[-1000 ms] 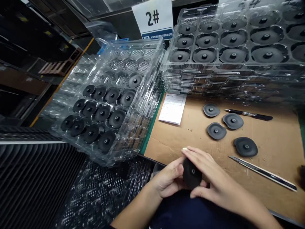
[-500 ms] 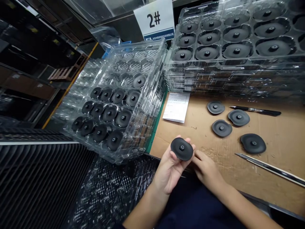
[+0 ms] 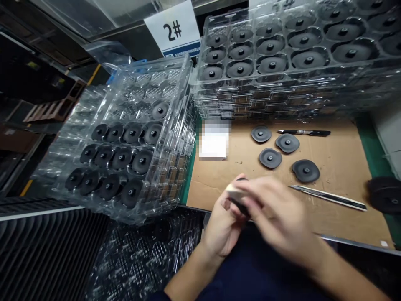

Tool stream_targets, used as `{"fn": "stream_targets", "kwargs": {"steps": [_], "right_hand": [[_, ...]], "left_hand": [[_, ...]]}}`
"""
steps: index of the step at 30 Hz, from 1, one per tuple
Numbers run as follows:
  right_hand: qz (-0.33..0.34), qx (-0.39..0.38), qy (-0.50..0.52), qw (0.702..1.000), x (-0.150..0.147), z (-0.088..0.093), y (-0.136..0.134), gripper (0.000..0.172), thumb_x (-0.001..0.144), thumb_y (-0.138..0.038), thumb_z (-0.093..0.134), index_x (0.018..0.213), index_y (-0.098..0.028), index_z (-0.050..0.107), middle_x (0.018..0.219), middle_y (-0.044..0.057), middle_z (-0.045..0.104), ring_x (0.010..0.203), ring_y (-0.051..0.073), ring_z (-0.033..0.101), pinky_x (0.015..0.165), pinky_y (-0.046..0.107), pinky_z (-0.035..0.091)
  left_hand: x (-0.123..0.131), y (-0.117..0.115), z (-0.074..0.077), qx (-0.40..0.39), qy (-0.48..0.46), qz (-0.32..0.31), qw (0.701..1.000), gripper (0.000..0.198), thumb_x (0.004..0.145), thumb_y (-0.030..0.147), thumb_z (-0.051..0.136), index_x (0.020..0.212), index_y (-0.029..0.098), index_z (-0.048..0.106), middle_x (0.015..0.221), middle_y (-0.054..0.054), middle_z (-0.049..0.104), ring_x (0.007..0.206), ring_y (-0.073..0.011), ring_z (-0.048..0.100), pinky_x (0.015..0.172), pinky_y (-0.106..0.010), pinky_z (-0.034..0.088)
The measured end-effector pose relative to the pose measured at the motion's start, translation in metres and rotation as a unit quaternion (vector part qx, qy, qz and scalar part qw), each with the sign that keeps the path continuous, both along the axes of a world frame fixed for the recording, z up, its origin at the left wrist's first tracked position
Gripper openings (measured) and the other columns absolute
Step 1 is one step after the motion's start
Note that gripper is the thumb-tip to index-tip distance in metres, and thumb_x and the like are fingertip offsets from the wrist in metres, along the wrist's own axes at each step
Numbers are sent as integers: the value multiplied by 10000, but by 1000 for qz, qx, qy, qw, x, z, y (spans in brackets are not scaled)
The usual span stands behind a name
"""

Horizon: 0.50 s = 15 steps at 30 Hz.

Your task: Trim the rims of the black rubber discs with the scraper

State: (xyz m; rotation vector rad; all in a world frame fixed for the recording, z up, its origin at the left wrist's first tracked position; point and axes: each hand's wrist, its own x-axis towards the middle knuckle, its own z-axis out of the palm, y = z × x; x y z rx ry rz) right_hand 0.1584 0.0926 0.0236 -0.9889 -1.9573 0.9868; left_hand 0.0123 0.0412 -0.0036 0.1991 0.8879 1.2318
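Observation:
In front of my body, my left hand is closed around a black round disc with a thin edge, tilted and mostly covered by fingers. Over it my right hand is curled and smeared by motion. A small pale object shows between its fingertips and the disc; I cannot make out its kind. On the cardboard beyond lie several loose dark discs with centre studs, among them one disc nearest my right hand. A slim black-and-white knife-like tool lies to the right of that hand.
Left stands a stack of clear plastic trays, its top partly filled with discs. Another tray stack holds discs at the back. A black pen and a blurred-out paper lie on the cardboard. Dark discs sit far right.
My right hand has come up from behind the disc to over its face, with a pale object at its fingertips. The disc has tilted in my left hand. The view has shifted right.

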Motion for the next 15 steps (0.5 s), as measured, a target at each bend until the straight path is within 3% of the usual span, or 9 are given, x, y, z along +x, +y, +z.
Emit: {"fn": "stream_targets", "kwargs": {"steps": [3,5,9,12,15], "right_hand": [[56,-12,-24,998,-11,10,-1,286,898,-131,441,1143,-218,559,974,42,628,886,147,608,783,269,515],[80,-9,-49,996,-14,10,1,243,899,-145,447,1080,-215,594,896,33,629,810,140,609,740,262,522],[8,50,9,999,-10,10,-3,304,902,-120,443,1177,-196,549,984,49,634,919,159,597,861,314,506],[48,4,22,999,-1,13,-11,333,871,-76,489,1179,-189,547,971,32,637,907,130,601,861,250,506],[53,-17,-3,998,2,16,-8,270,872,-93,500,1103,-198,593,938,18,642,860,115,612,802,214,514]], "left_hand": [[2,0,3,-9,25,-10,1000,504,794,164,648,1273,219,502,1255,-89,593,1129,-196,565,914,-243,464],[4,0,3,-5,29,3,1000,471,800,171,641,1253,218,521,1261,-86,589,1135,-208,561,927,-267,467],[7,1,6,-7,29,-9,1000,461,734,240,715,1176,200,590,1172,-82,641,1100,-233,585,948,-320,471],[8,1,9,-6,20,-21,1000,638,606,254,805,1201,228,577,1176,-68,642,1079,-229,598,947,-299,471],[11,1,11,3,15,-31,999,622,623,296,786,1205,229,577,1200,-77,631,1114,-239,577,968,-308,451]]}}
